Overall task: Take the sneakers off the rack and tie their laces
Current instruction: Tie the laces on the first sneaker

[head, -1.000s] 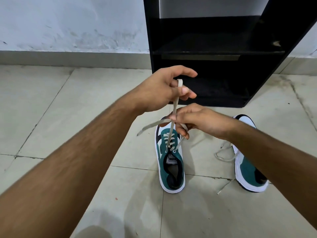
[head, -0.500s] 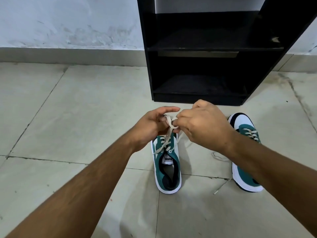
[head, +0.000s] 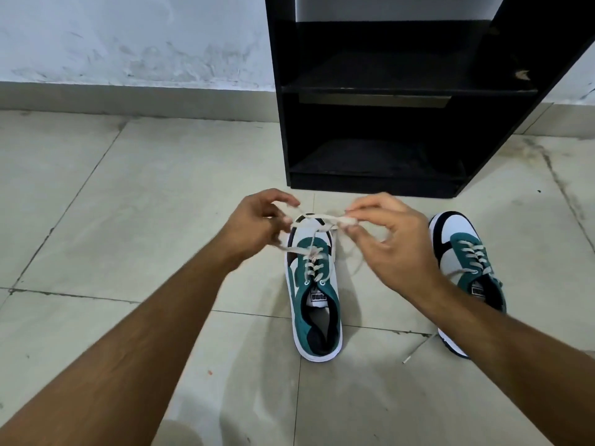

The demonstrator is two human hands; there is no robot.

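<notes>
pinching flat cream lace (head: 317, 217) | left hand (head: 254, 225) | right hand (head: 391, 243) | suede-look teal sneaker (head: 317, 304)

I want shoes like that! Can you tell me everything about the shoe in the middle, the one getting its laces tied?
The middle sneaker is teal and white with a dark toe edge, a white sole and a logo tag on its tongue. It stands flat on the tiled floor, toe toward the black rack. Its pale flat lace is pulled sideways above the toe, pinched by the left hand and right hand.
</notes>
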